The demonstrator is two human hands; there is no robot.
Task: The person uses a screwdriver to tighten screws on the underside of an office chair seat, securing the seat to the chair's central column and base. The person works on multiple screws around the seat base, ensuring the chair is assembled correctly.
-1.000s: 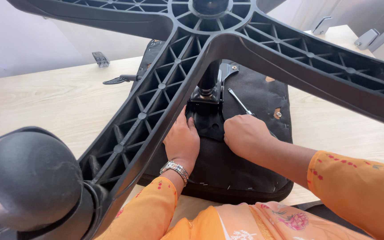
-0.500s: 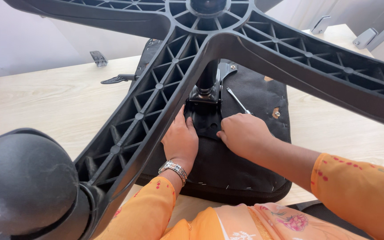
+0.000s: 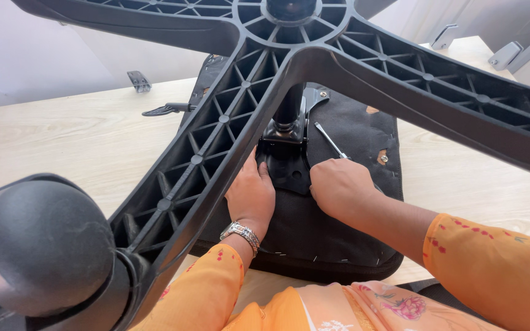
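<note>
An upturned black fabric-covered chair seat lies on a pale wooden floor, its black ribbed plastic star base with a round black caster wheel rising toward the camera. The left hand, a silver chain bracelet at its wrist, presses flat with fingers spread against the black metal mounting plate under the central column. The right hand is curled into a fist clamped on a thin silver metal key tool just beside that plate.
</note>
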